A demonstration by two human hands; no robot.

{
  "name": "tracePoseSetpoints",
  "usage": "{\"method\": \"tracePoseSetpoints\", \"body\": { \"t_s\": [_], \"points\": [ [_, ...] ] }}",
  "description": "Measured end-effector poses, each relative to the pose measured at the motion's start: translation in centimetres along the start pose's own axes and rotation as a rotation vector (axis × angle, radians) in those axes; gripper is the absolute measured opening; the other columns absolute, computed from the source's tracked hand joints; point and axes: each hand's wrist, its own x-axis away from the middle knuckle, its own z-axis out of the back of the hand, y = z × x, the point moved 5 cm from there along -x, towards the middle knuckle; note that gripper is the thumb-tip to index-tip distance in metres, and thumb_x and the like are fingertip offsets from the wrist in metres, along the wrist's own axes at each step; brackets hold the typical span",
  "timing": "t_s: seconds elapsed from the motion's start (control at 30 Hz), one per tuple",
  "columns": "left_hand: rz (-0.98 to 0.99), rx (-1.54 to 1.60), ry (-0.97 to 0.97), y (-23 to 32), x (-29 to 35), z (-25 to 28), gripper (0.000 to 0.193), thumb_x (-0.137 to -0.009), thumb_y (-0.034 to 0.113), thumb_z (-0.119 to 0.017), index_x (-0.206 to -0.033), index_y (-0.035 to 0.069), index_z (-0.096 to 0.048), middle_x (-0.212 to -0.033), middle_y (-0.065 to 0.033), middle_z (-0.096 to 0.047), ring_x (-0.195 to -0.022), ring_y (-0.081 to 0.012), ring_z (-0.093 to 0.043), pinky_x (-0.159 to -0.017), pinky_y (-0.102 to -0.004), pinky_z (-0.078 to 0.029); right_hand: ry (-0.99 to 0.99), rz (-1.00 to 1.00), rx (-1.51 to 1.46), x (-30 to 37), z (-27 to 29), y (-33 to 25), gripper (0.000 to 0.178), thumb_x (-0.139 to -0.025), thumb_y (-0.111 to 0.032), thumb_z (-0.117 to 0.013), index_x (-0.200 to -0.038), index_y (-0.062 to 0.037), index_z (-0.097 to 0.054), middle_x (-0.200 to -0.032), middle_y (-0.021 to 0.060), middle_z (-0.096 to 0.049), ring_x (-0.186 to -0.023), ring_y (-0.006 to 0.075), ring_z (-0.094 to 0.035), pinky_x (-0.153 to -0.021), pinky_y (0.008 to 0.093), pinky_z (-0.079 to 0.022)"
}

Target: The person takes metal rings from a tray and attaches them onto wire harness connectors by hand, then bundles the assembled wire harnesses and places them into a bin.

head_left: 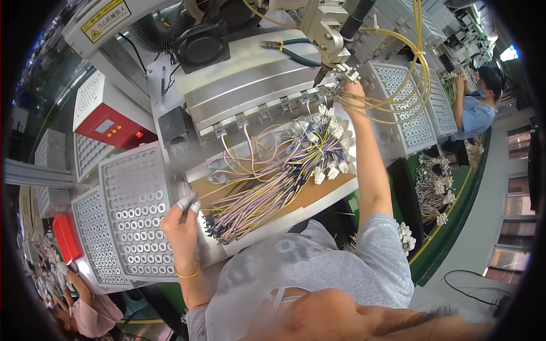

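Note:
My left hand (181, 223), with white covers on its fingertips, is closed in a pinch beside a grey tray (107, 177) of round metal parts. What sits between those fingertips is too small to make out. My right hand (354, 94) reaches to the far end of a metal fixture (244, 91), below a machine head (330, 42). Wires and the fixture hide its fingers. Small pieces with wires hang along the fixture's front edge. Between my arms lies a bundle of purple, yellow and dark wires (267, 190) with white connectors (335, 133) at its far right end.
Pliers with green handles (298, 55) lie on top of the fixture. Yellow tubes (424, 74) loop beside my right arm. A red and white control box (111, 119) and a black fan (202, 46) stand at the left and back. More trays (398, 85) and a co-worker (478, 108) are at right.

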Motion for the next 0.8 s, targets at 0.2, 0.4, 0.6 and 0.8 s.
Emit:
{"method": "tracePoseSetpoints", "body": {
  "t_s": [0.2,0.4,0.6,0.8],
  "points": [
    [-0.035,0.119,-0.055,-1.0,-0.1,0.3,0.021,-0.069,-0.002,-0.064,-0.090,0.000,-0.064,-0.067,-0.0046,-0.057,-0.058,-0.0076,-0.047,-0.053,-0.0198,-0.037,0.204,-0.256,-0.512,5.5,8.7,-7.8,0.027,-0.075,-0.003,-0.052,-0.101,0.0048,-0.053,-0.085,0.0138,-0.060,-0.078,0.0240,-0.060,-0.067,0.0306,-0.046],
    [-0.065,0.269,-0.184,0.5,0.4,0.3,0.018,-0.071,-0.008,-0.057,-0.089,-0.007,-0.061,-0.078,-0.0095,-0.058,-0.070,-0.0131,-0.054,-0.061,-0.0220,-0.044,-0.334,0.264,-0.942,10.0,10.6,-24.5,0.037,-0.072,-0.006,-0.060,-0.106,0.0038,-0.053,-0.090,0.0150,-0.060,-0.079,0.0223,-0.061,-0.072,0.0289,-0.047],
    [-0.529,-0.072,0.031,1.7,0.7,-0.5,0.030,-0.058,-0.005,-0.059,-0.087,0.002,-0.063,-0.061,-0.0089,-0.049,-0.055,-0.0244,-0.046,-0.050,-0.0345,-0.036,-0.605,0.309,-1.166,10.6,8.4,-32.6,0.017,-0.070,-0.003,-0.059,-0.086,0.0019,-0.058,-0.070,0.0116,-0.056,-0.062,0.0214,-0.056,-0.056,0.0283,-0.044],
    [0.102,-0.653,0.377,-14.0,-2.2,7.8,0.022,-0.071,0.017,-0.061,-0.089,0.003,-0.063,-0.078,-0.0140,-0.055,-0.079,-0.0315,-0.049,-0.072,-0.0408,-0.038,-0.753,-0.026,-1.298,9.4,6.7,-31.3,0.011,-0.077,0.003,-0.051,-0.084,0.0023,-0.058,-0.067,0.0009,-0.054,-0.059,0.0046,-0.049,-0.051,0.0202,-0.039]
  ]
}}
